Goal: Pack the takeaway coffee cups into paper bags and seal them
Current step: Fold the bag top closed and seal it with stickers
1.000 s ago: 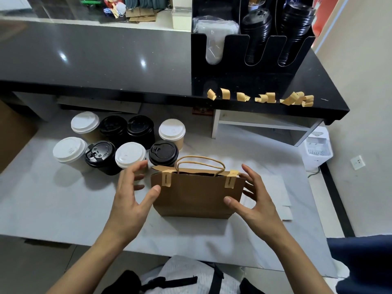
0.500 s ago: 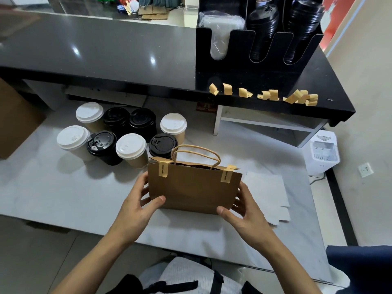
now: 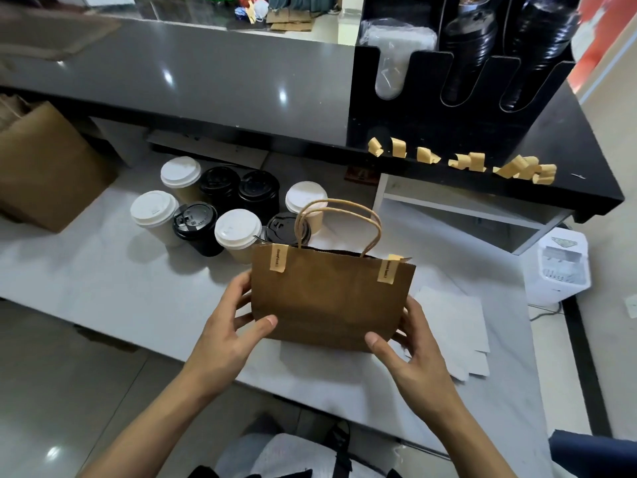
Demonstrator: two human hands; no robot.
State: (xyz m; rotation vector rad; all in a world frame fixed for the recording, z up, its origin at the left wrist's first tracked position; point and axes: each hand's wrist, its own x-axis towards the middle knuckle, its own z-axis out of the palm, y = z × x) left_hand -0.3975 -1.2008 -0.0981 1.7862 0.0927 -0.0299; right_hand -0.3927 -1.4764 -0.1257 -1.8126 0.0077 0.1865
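A brown paper bag with twisted paper handles stands upright on the white marble table, its top held closed by two tan tape strips. My left hand grips its lower left side, thumb on the front. My right hand grips the lower right side the same way. Behind the bag stand several takeaway cups with white and black lids. Along the edge of the black counter hang several tan tape pieces.
A black lid-and-cup organiser sits on the raised black counter at the back. A large brown bag lies at the far left. White paper sheets lie right of the bag. A white appliance stands on the floor, right.
Both hands closed in from beside the bag and took hold of its lower sides. The bag now sits nearer to me and looks slightly raised.
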